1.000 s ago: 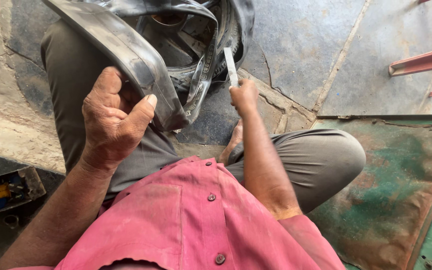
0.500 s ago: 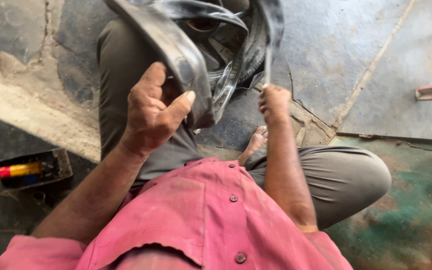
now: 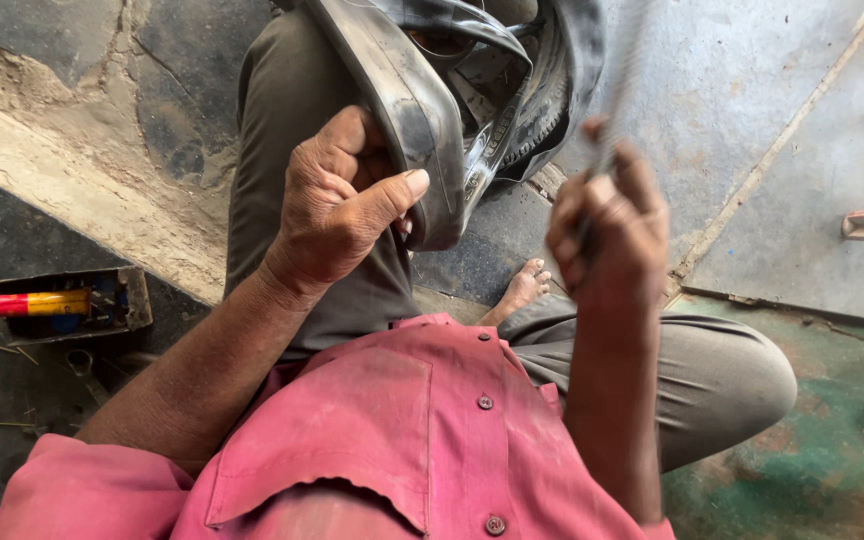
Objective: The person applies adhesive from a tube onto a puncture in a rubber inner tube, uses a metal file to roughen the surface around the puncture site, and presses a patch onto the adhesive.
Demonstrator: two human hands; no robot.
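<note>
Gripping the black rubber inner tube (image 3: pixel 402 110), the left hand (image 3: pixel 337 205) holds it running away lengthwise; right hand (image 3: pixel 607 235) clenches a blurred thin metal tool (image 3: pixel 620 90), bare floor beyond it.

the left hand (image 3: pixel 337 205) grips a fold of black rubber inner tube (image 3: pixel 407 110), thumb pressed on its edge, over the lap. the right hand (image 3: pixel 607 225) is raised beside it, closed around a thin blurred tool (image 3: pixel 620 85). a red-and-yellow handled tool (image 3: pixel 27 303) lies in a small box (image 3: pixel 127 300) on the floor.

Two hands (image 3: pixel 337 205), one inner tube (image 3: pixel 402 110), one tool tray (image 3: pixel 122 300).
</note>
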